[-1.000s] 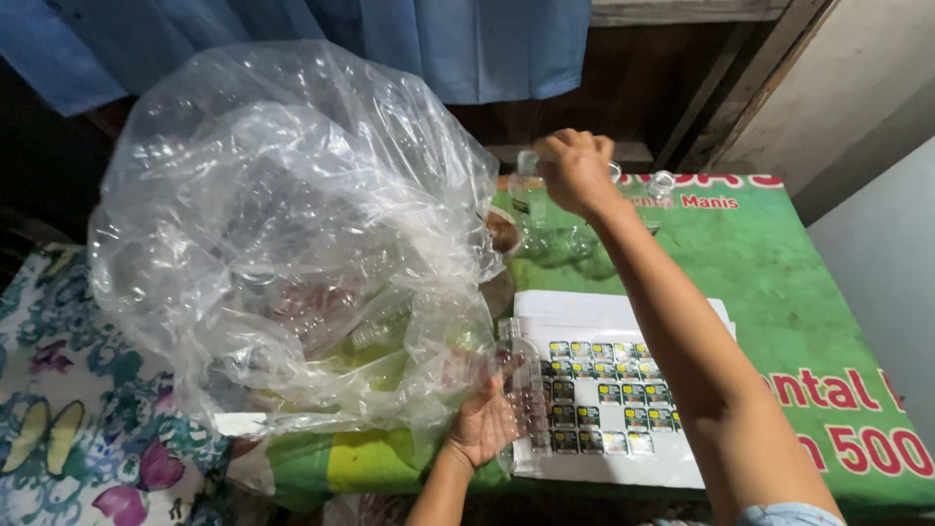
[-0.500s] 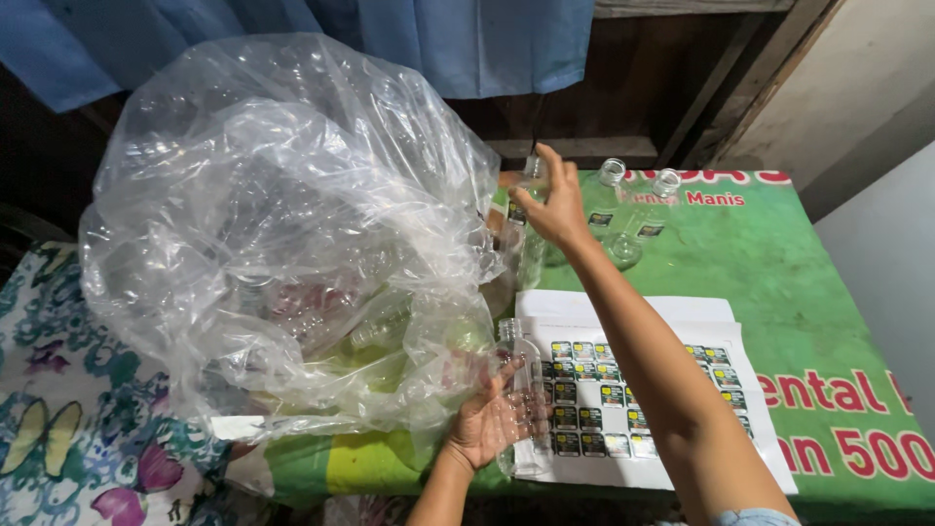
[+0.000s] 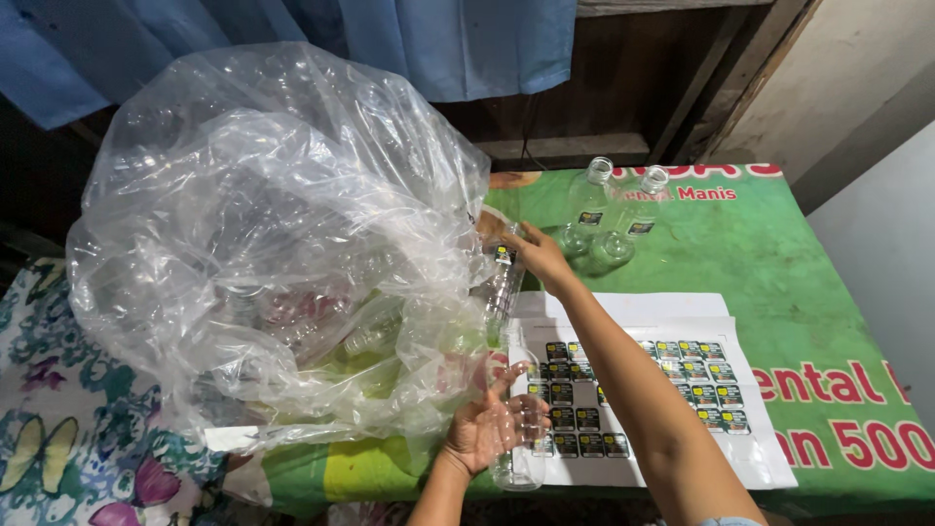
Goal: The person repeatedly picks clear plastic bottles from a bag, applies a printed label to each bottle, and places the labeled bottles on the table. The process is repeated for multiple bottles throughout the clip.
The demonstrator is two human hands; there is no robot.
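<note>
Left hand (image 3: 484, 429) palm-up, cradling clear bottle (image 3: 518, 429); right hand (image 3: 539, 255) outstretched, fingers gripping labelled bottle (image 3: 503, 282).

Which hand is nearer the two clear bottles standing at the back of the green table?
Right. The right hand reaches just left of the standing bottles; the left hand is at the near edge, cradling another clear bottle.

The plastic bag (image 3: 273, 244) blurs the bottles inside (their count unclear) and hides the table's left part.
</note>
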